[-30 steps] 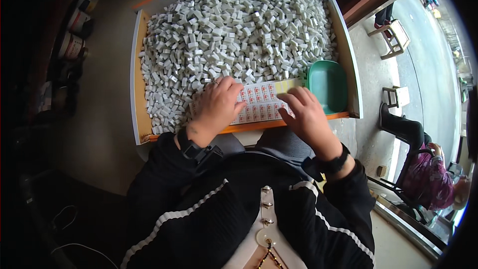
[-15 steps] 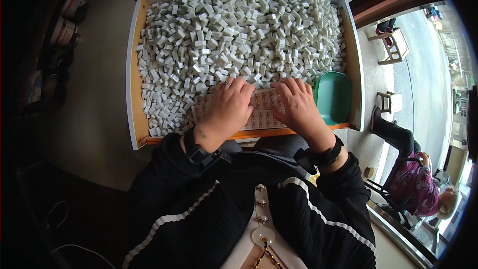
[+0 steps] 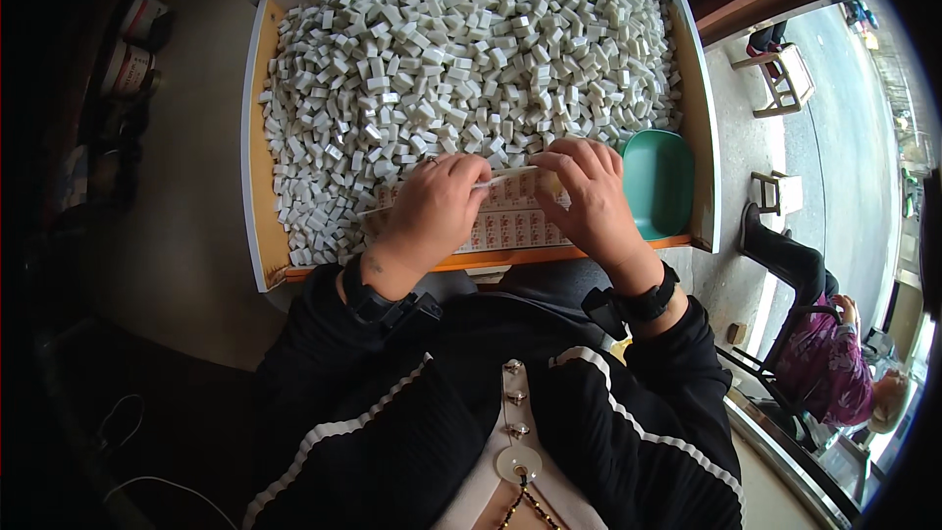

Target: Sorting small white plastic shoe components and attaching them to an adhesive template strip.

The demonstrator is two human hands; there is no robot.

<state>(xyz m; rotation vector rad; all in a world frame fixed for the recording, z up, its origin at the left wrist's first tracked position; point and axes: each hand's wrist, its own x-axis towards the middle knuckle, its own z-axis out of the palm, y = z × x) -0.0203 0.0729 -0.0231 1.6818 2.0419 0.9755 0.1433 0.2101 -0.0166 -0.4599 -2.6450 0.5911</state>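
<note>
Since a moment ago we have drawn our left hand (image 3: 434, 208) and right hand (image 3: 587, 198) together, fingers pinching a row of white tiles (image 3: 510, 180) above the laid-out rows (image 3: 510, 228).

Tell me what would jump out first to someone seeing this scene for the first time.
The big heap of small white tiles filling the orange-edged tray takes up the upper middle of the view. At its near edge, the left hand and right hand rest on neat rows of face-up tiles with red markings. A green scoop lies in the tray's right corner.
</note>
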